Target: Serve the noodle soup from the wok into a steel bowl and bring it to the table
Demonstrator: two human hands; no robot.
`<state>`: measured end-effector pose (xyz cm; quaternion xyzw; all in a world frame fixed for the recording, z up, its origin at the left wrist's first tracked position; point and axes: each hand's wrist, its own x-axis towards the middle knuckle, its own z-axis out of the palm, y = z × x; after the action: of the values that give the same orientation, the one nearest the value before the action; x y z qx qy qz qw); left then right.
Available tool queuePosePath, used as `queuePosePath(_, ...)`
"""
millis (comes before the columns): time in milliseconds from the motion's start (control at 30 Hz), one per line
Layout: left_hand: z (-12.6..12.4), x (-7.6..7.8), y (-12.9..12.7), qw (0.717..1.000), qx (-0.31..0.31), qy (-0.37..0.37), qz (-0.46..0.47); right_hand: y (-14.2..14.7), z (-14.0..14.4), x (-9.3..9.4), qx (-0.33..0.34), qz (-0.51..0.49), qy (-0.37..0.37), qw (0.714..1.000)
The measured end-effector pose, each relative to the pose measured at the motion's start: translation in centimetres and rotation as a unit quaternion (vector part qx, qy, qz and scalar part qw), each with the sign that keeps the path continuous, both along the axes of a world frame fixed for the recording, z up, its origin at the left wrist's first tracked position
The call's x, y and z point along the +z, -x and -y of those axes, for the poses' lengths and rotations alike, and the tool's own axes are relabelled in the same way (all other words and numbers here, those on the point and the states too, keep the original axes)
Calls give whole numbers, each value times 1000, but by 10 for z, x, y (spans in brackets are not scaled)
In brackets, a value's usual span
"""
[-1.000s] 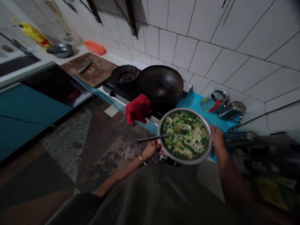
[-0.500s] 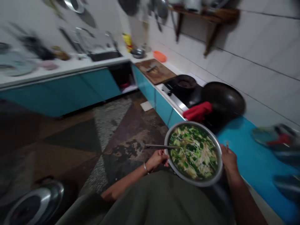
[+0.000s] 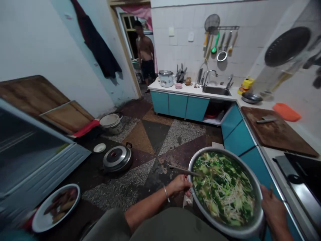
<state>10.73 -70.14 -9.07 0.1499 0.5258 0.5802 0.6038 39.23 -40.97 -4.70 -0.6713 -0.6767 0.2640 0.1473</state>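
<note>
currently the left hand point(image 3: 180, 185) and right hand point(image 3: 272, 207) grip the rim of the soup bowl point(image 3: 250, 230). the soup is cooked and served; the bowl is not yet set down.

The person wears an olive-grey shirt point(image 3: 170, 226), arms bare, with a thin silver bangle point(image 3: 166, 193) on the left wrist.

Bowl point(image 3: 250, 228) held btwn both hands, spoon point(image 3: 184, 171) in it; chopping board point(image 3: 277, 132) on worktop's right edge w/ knife point(image 3: 266, 120) on top.

white tiled wall point(image 3: 180, 20), teal cabinets point(image 3: 180, 105), patterned terrazzo floor point(image 3: 160, 137), open doorway point(image 3: 132, 43)
</note>
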Motion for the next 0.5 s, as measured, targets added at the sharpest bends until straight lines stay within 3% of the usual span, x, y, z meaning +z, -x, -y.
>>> queuePosePath(100, -2, 7, 44, 996, 82, 5, -27, 100, -34, 15, 34, -61, 45, 997)
queuePosePath(300, -5, 19, 141, 974, 214, 5, -69, 292, -86, 31, 197, -95, 33, 975)
queuePosePath(500, 4, 21, 271, 957, 277, 24, -80, 476, -89, 29, 250, -133, 47, 958)
